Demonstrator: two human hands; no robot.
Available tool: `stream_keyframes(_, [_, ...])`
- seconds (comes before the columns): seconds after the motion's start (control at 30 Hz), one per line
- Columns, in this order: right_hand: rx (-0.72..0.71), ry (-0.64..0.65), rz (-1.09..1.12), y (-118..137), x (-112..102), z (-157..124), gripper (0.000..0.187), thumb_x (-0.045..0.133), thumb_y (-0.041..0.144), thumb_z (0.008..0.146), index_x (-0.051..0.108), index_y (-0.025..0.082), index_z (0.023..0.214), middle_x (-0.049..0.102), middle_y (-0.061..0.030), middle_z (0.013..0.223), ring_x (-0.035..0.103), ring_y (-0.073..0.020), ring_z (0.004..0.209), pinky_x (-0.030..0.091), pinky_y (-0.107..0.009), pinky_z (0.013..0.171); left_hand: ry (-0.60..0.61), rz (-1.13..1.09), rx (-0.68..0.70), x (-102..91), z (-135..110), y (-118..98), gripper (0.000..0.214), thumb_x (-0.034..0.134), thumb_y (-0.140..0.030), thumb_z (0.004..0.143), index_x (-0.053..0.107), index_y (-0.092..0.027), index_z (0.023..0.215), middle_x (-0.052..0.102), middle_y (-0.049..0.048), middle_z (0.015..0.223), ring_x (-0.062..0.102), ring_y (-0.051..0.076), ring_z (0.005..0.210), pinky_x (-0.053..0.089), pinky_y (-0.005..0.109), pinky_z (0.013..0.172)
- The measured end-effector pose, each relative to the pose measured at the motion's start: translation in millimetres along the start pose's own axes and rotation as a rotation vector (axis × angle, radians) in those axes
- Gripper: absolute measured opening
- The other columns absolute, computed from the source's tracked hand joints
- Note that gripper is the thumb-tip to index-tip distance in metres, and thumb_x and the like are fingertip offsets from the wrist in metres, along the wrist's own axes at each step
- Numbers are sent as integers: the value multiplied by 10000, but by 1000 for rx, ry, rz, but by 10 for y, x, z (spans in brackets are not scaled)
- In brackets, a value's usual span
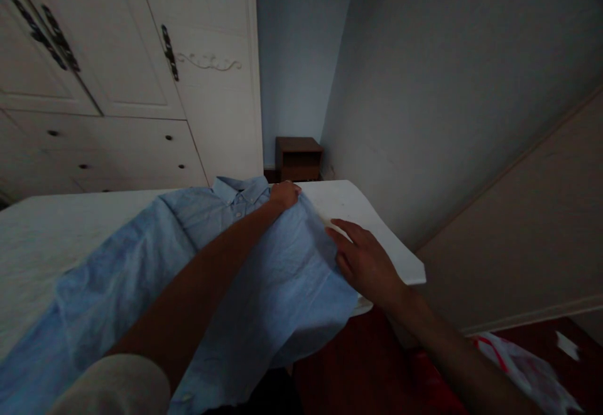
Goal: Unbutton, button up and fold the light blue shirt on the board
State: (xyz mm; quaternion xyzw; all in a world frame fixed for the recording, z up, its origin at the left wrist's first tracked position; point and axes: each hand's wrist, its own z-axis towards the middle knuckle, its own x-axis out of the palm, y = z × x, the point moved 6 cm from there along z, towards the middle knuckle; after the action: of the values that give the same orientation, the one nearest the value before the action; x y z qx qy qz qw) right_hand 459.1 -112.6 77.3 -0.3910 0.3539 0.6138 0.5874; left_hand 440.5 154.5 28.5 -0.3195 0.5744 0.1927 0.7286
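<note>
A light blue button-up shirt [282, 277] lies spread over a white table [367, 214], its collar at the far edge and its lower part hanging over the near edge. My left hand [285, 195] is closed on the shirt fabric just right of the collar. That forearm crosses over the shirt's front and hides part of it. Beside the shirt's right edge is my right hand [365, 261], fingers stretched and apart. Whether its fingertips touch the cloth, I cannot tell. One sleeve [94, 289] extends to the lower left.
White cabinets [211, 101] with dark handles stand behind the table. A small brown nightstand [299, 157] sits in the far corner. A grey wall [447, 88] rises on the right. On the red floor [343, 365] at lower right lies a plastic bag [527, 365].
</note>
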Motion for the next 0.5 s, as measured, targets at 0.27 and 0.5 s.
stream_keyframes(0.27, [-25, 210, 45, 61, 712, 393, 709, 392, 559, 945, 414, 21, 1407, 357, -269, 1486, 338, -359, 1396, 334, -530, 1117, 149, 79, 73, 2, -41, -175, 550, 342, -509, 954, 579, -130, 1275, 611, 194, 1266, 572, 309, 1152, 427, 440, 943])
stream_keyframes(0.5, [30, 256, 35, -21, 796, 148, 802, 238, 619, 951, 417, -12, 1411, 362, -269, 1481, 363, -340, 1386, 335, -491, 1128, 79, 39, 116, 117, -195, -190, 633, 306, -527, 967, 359, -121, 1449, 424, 239, 1447, 353, 352, 1358, 257, 538, 1069])
